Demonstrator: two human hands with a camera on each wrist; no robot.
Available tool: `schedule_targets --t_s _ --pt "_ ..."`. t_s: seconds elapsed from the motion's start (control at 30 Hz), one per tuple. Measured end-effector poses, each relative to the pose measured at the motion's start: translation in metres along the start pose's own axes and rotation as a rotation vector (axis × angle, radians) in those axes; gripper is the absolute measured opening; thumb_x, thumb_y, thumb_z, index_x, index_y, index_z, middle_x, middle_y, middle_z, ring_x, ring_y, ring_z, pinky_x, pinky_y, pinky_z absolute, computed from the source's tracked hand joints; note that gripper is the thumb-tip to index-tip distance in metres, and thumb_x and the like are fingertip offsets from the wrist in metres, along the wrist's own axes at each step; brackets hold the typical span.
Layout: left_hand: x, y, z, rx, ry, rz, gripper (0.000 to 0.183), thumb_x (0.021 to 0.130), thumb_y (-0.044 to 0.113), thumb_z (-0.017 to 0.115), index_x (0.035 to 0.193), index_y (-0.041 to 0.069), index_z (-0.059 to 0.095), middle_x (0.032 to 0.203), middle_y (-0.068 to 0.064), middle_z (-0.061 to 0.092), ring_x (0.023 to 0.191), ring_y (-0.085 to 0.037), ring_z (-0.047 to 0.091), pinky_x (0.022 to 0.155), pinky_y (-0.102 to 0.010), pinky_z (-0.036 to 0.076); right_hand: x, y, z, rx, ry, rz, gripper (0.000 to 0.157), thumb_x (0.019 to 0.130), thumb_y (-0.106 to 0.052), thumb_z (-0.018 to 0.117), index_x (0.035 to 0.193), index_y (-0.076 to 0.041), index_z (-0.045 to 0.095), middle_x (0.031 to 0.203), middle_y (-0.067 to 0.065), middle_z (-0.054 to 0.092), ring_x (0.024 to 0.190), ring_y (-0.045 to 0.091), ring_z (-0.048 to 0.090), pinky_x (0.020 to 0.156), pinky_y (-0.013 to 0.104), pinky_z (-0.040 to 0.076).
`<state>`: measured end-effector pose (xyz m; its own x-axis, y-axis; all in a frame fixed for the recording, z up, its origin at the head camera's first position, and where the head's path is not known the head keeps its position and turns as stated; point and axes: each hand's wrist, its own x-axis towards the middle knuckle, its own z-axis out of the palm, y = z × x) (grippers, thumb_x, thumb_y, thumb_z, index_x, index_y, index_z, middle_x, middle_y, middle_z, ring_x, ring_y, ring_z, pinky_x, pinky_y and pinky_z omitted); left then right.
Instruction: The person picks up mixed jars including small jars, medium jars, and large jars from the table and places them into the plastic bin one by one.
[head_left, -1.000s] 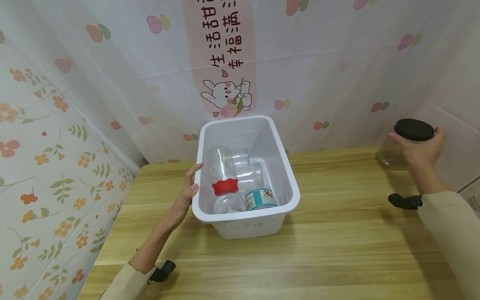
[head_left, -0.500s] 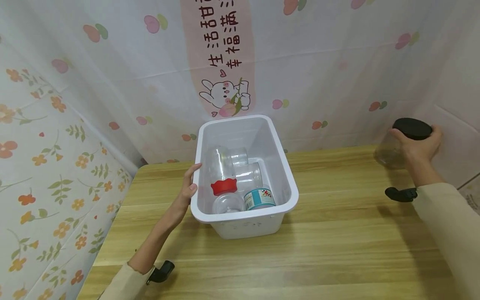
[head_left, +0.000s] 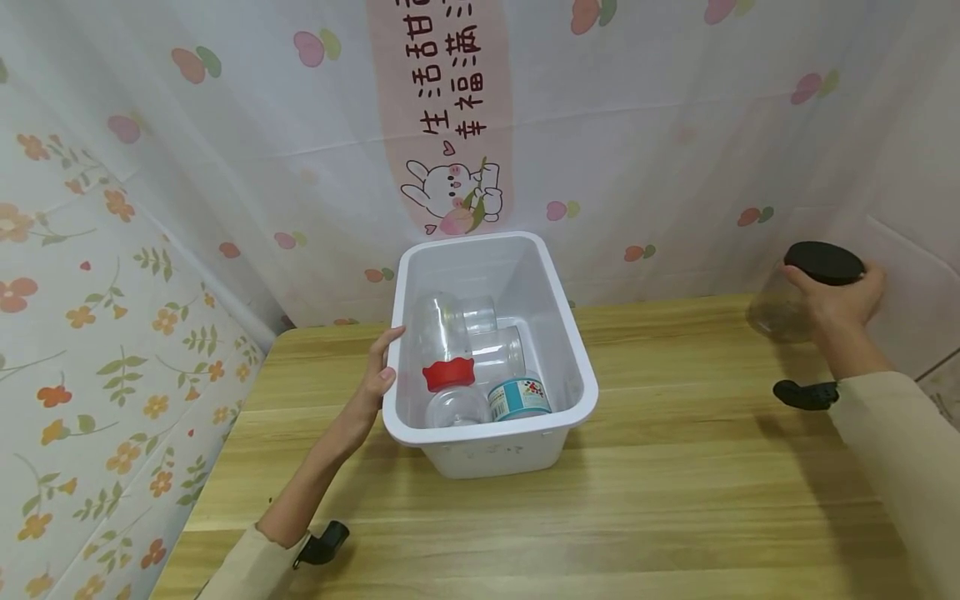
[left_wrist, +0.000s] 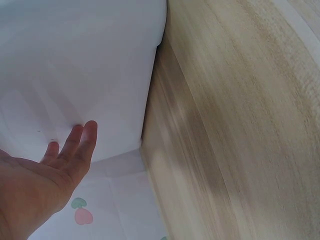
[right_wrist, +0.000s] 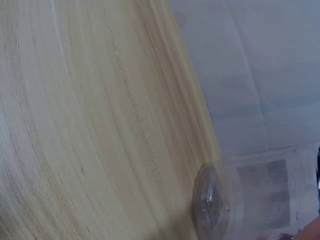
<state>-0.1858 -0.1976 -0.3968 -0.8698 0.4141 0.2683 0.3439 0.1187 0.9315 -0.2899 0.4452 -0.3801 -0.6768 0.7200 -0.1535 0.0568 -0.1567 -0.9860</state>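
Note:
My left hand (head_left: 367,387) holds the left rim of a white plastic tub (head_left: 491,435), with index finger and thumb at the edge. In the left wrist view, the other fingers (left_wrist: 86,142) lie along the tub's outer wall (left_wrist: 110,60). Over at the far right, my right hand (head_left: 843,310) grips a clear jar (head_left: 776,310) just below its black lid (head_left: 825,262). The jar's base (right_wrist: 210,202) shows close by the table's back edge in the right wrist view, where most of the hand is out of frame.
Inside the tub lie several clear jars (head_left: 498,352), one with a red wavy-edged lid (head_left: 448,373), and a jar with a blue label (head_left: 519,397). A patterned curtain (head_left: 637,167) hangs behind the wooden table (head_left: 675,500); a flowered cloth (head_left: 112,375) covers the left side.
The right hand and jar have shifted slightly left since a second ago. The left hand and the tub stay in place.

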Motion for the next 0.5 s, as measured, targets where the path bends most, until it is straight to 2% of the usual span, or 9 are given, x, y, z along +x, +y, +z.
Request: schedule_targets --t_s 0.03,0.07,0.17,0.23,0.33,0.4,0.47,0.5 --pt "-0.0002 0.0003 0.0001 -0.002 -0.001 0.002 0.059 0.104 0.039 0.032 0.158 0.024 0.015 0.156 -0.015 0.019 0.127 -0.039 0.036 0.092 -0.047 0.046 -0.0002 0.0005 -0.0006 -0.062 0.007 -0.016 0.114 0.065 -0.028 0.095 0.156 -0.031 0.028 0.16 -0.015 0.015 0.141 -0.001 0.014 0.109 0.017 0.022" --pt "-0.0001 0.0001 0.0 -0.003 -0.002 0.003 0.059 0.104 0.038 0.032 0.158 0.024 0.015 0.157 -0.015 0.018 0.127 -0.039 0.035 0.093 -0.046 0.046 -0.0003 0.0008 -0.001 -0.066 0.008 -0.023 0.114 0.065 -0.027 0.096 0.156 -0.03 0.028 0.161 -0.014 0.016 0.141 0.0 0.015 0.108 0.017 0.023" --pt "0.0 -0.0006 -0.0003 -0.009 -0.005 0.008 0.058 0.104 0.038 0.031 0.158 0.023 0.015 0.157 -0.015 0.018 0.127 -0.039 0.035 0.093 -0.039 0.046 -0.0005 0.0008 -0.0021 0.075 0.0 -0.01 0.11 0.065 -0.014 0.095 0.154 -0.028 0.032 0.158 -0.016 0.02 0.14 -0.003 0.019 0.103 0.015 0.03" --pt "0.0 -0.0007 -0.0002 -0.011 -0.006 0.009 0.058 0.104 0.037 0.031 0.158 0.023 0.015 0.157 -0.015 0.018 0.128 -0.039 0.035 0.093 -0.037 0.046 -0.0006 0.0014 -0.0043 0.044 -0.01 -0.015 0.111 0.065 -0.015 0.095 0.155 -0.029 0.031 0.159 -0.015 0.019 0.141 -0.001 0.018 0.102 0.014 0.03" --pt "0.0002 -0.0004 0.0002 -0.007 -0.005 0.01 0.058 0.103 0.036 0.031 0.158 0.023 0.015 0.157 -0.015 0.018 0.128 -0.039 0.035 0.094 -0.041 0.046 -0.0011 0.002 -0.0075 0.014 -0.028 -0.019 0.111 0.066 -0.015 0.095 0.156 -0.029 0.031 0.16 -0.014 0.018 0.142 0.001 0.017 0.106 0.017 0.028" --pt "0.0002 0.0001 0.0004 -0.003 -0.005 0.011 0.058 0.103 0.036 0.031 0.158 0.024 0.016 0.157 -0.015 0.018 0.128 -0.039 0.035 0.094 -0.045 0.045 -0.0019 0.0023 -0.0093 -0.065 -0.026 -0.034 0.113 0.065 -0.021 0.095 0.157 -0.03 0.03 0.162 -0.012 0.017 0.142 0.003 0.016 0.108 0.018 0.025" --pt "0.0003 0.0002 0.0006 0.0 -0.005 0.012 0.058 0.103 0.036 0.031 0.158 0.024 0.016 0.157 -0.015 0.018 0.128 -0.04 0.035 0.093 -0.048 0.045 -0.0027 0.0017 -0.0102 -0.07 -0.025 -0.029 0.112 0.065 -0.022 0.095 0.156 -0.03 0.031 0.162 -0.012 0.018 0.142 0.003 0.017 0.108 0.018 0.025" --pt "0.0003 0.0003 0.0006 0.001 -0.006 0.014 0.058 0.103 0.036 0.031 0.158 0.024 0.016 0.157 -0.015 0.018 0.128 -0.04 0.035 0.093 -0.049 0.045 -0.0029 0.0014 -0.0105 -0.032 -0.026 -0.021 0.11 0.065 -0.018 0.096 0.155 -0.03 0.034 0.161 -0.012 0.02 0.142 0.003 0.019 0.106 0.018 0.028"
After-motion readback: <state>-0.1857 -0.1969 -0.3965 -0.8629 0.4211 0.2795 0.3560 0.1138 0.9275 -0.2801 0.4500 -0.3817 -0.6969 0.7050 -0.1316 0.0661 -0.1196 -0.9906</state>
